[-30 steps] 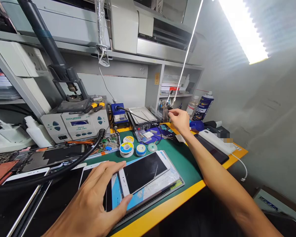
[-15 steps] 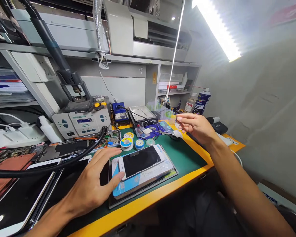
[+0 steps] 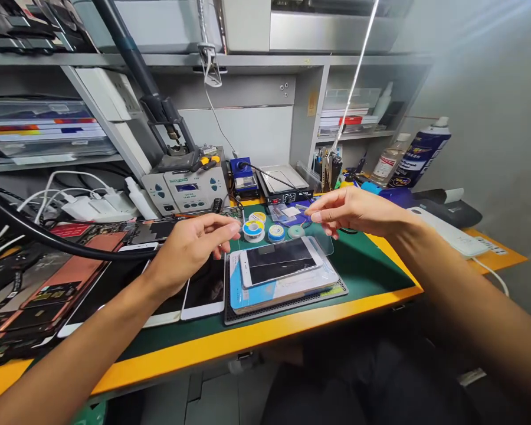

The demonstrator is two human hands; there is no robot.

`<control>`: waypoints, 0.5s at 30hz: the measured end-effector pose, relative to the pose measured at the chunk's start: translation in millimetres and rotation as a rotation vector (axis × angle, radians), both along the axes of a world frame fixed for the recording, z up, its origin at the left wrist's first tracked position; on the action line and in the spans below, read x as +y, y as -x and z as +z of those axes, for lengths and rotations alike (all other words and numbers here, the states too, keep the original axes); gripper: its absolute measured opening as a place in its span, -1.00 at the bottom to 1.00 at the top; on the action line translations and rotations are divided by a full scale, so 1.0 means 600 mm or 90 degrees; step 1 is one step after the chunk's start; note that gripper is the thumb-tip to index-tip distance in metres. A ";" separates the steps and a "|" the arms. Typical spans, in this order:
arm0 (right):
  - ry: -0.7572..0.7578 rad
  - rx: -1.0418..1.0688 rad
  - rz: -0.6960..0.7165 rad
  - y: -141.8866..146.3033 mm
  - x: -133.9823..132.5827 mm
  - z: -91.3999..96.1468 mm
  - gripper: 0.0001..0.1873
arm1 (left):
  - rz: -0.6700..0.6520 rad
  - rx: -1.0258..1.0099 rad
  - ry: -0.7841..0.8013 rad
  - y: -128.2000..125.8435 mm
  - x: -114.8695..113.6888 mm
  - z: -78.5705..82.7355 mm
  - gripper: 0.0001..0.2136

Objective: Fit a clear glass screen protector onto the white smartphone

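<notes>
A white-framed phone (image 3: 281,265) lies face up on a blue-and-white box (image 3: 256,297), which rests on a dark perforated plate (image 3: 287,314). Thumb and fingers of my right hand (image 3: 351,212) pinch a thin clear sheet with a rounded corner, like a screen protector (image 3: 325,243), above the phone's far edge. My left hand (image 3: 199,245) is closed in a pinch left of the phone, at what looks like the sheet's other end. Most of the sheet's outline is too faint to follow.
Solder spools (image 3: 253,231) stand behind the phone. A hot-air station (image 3: 188,188) and a heating plate (image 3: 285,180) line the back. Several phones and tablets (image 3: 206,289) lie left, under a black hose (image 3: 71,242). A spray can (image 3: 420,153) and bottle (image 3: 387,162) stand right.
My left hand has lifted off the phone and closed into a pinch. My right hand has come in towards the phone with the clear sheet. The view has shifted left and down.
</notes>
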State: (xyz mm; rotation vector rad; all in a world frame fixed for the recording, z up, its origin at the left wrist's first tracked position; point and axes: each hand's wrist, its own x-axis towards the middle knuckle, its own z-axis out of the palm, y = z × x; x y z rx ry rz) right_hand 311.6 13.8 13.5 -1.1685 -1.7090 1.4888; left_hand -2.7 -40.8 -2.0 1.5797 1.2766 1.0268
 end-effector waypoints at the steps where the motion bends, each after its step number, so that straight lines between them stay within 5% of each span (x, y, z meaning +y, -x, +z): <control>1: 0.012 0.005 0.011 0.006 0.007 -0.001 -0.64 | -0.002 -0.020 0.016 -0.001 0.006 -0.003 -0.67; 9: 0.082 0.033 0.109 0.020 0.052 -0.038 -0.73 | -0.013 0.011 0.055 0.012 0.024 -0.030 -0.75; 15: 0.110 0.028 0.110 0.020 0.044 -0.053 -0.74 | -0.010 0.086 0.063 0.023 0.024 -0.045 -0.70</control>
